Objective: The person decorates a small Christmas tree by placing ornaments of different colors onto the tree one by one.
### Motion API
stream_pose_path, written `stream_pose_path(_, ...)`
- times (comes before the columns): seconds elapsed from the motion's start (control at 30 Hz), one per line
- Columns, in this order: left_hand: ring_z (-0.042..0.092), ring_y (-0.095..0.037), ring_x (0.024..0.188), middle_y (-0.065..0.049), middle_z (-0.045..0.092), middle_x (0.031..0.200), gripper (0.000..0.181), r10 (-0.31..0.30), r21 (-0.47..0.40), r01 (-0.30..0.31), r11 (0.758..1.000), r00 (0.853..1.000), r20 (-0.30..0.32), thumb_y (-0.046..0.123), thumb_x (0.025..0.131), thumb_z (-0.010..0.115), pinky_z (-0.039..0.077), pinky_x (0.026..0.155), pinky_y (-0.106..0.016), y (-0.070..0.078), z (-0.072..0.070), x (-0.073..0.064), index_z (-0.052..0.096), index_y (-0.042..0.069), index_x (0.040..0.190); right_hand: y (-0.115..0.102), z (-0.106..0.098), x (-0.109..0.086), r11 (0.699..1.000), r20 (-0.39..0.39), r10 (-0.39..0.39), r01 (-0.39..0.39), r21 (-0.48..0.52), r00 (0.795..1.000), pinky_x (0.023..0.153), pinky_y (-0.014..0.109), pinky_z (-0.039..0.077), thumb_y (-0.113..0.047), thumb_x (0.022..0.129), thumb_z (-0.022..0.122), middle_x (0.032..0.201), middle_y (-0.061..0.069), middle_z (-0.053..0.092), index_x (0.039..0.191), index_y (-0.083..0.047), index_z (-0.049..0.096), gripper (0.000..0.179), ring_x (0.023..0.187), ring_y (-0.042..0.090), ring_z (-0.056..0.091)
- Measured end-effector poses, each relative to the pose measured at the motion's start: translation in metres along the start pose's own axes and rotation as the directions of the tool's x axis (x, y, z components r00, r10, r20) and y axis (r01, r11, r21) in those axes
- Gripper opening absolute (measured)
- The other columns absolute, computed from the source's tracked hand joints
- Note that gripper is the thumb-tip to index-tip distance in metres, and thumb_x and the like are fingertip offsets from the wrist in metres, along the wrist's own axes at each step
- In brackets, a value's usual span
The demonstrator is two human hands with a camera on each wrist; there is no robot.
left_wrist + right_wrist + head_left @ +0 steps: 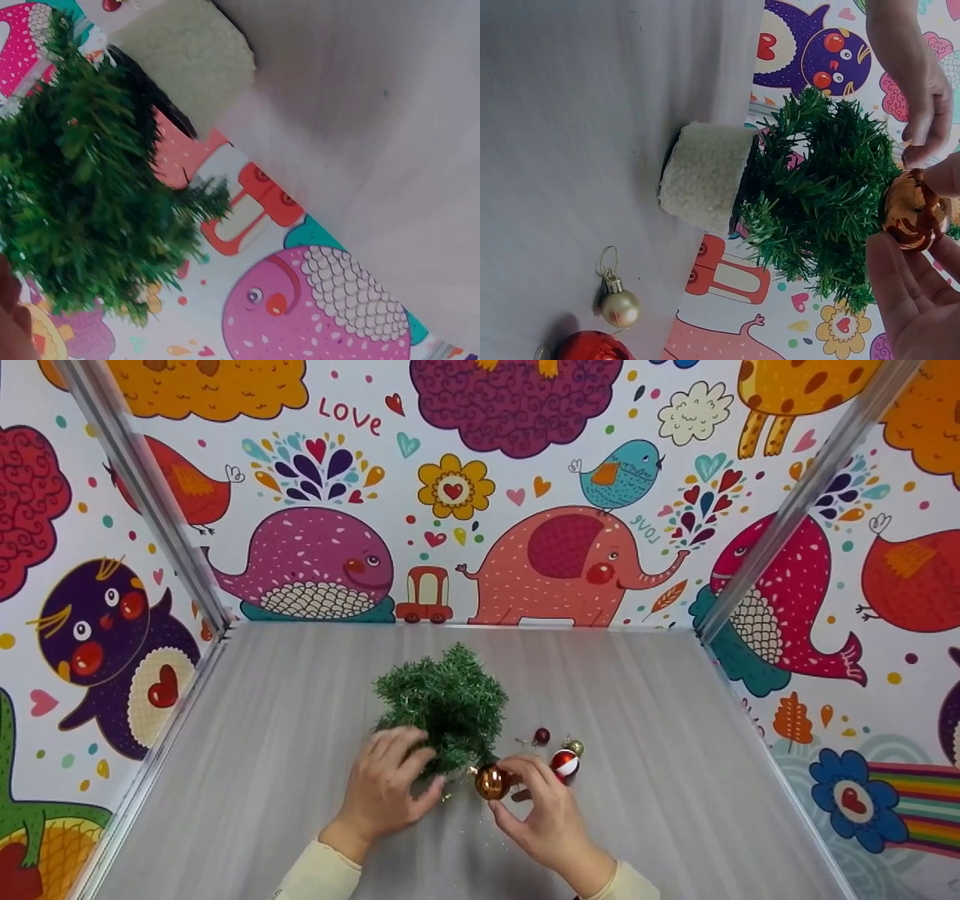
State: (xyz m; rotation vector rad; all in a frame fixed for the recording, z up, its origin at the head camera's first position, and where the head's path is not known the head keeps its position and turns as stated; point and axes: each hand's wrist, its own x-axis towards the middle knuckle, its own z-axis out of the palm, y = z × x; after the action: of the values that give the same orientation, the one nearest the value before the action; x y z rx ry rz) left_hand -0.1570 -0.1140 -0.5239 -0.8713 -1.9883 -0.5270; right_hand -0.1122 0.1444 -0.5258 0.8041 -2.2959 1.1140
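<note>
A small artificial Christmas tree point(442, 701) stands on the table, its green branches above a pale, rough-textured base point(709, 176). My right hand point(551, 814) pinches a shiny copper-gold bauble point(492, 782) between thumb and fingers, just in front of the tree's near right side. In the right wrist view the bauble point(915, 211) is close against the branches. My left hand point(390, 784) is at the tree's near left side, fingers loosely bent, thumb apart from them. Whether its fingertips touch the branches, I cannot tell. Only a sliver of left fingers point(11, 319) shows in the left wrist view.
Right of the tree lie a dark red bauble point(541, 736), a small gold bauble point(574, 747) and a red-and-white bauble point(565, 763), partly behind the right hand. Printed panels point(307, 562) with metal edge posts point(810, 502) enclose the grey table point(247, 780).
</note>
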Motion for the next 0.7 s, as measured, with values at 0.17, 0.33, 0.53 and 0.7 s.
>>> stream_pose_path(0.17,0.061,-0.017,0.08,0.002,0.063,0.086,0.034,0.007,-0.073,0.0,0.997,0.995,0.102,0.048,0.081,0.075,0.052,0.074,-0.037,0.013,0.002,-0.007,0.07,0.013,0.081,-0.001,0.005,-0.003,0.998,-0.001,0.037,-0.037,0.049,0.999,0.063,0.022,0.056,-0.01,0.082,0.08,0.12,0.002,0.058,0.125,-0.01,0.06,0.048,0.09,0.012,0.065)
stream_pose_path(0.33,0.061,-0.012,0.075,0.008,0.065,0.081,0.018,-0.063,-0.09,0.074,0.993,0.99,0.123,0.032,0.078,0.082,0.05,0.069,-0.033,0.018,0.007,-0.01,0.073,0.017,0.08,0.0,0.009,-0.004,0.994,0.006,0.072,-0.072,0.087,0.997,0.063,0.026,0.058,-0.013,0.084,0.079,0.12,0.003,0.058,0.125,-0.011,0.059,0.046,0.091,0.014,0.066)
stream_pose_path(0.53,0.061,-0.01,0.072,0.011,0.065,0.079,0.012,-0.133,-0.129,0.146,0.981,0.986,0.104,0.019,0.075,0.085,0.048,0.067,-0.03,0.019,0.006,-0.006,0.073,0.019,0.078,0.003,0.013,-0.007,0.991,0.019,0.081,-0.083,0.104,0.997,0.064,0.025,0.057,-0.013,0.087,0.077,0.121,0.005,0.058,0.127,-0.011,0.057,0.045,0.09,0.015,0.066)
stream_pose_path(0.7,0.061,-0.009,0.072,0.012,0.066,0.08,0.012,-0.164,-0.138,0.173,0.975,0.984,0.076,0.016,0.074,0.084,0.048,0.066,-0.029,0.019,0.004,0.0,0.073,0.019,0.078,0.007,0.02,-0.01,0.976,0.079,0.153,-0.163,0.144,0.985,0.064,0.025,0.057,-0.016,0.089,0.074,0.118,0.002,0.059,0.128,-0.011,0.057,0.043,0.089,0.012,0.066)
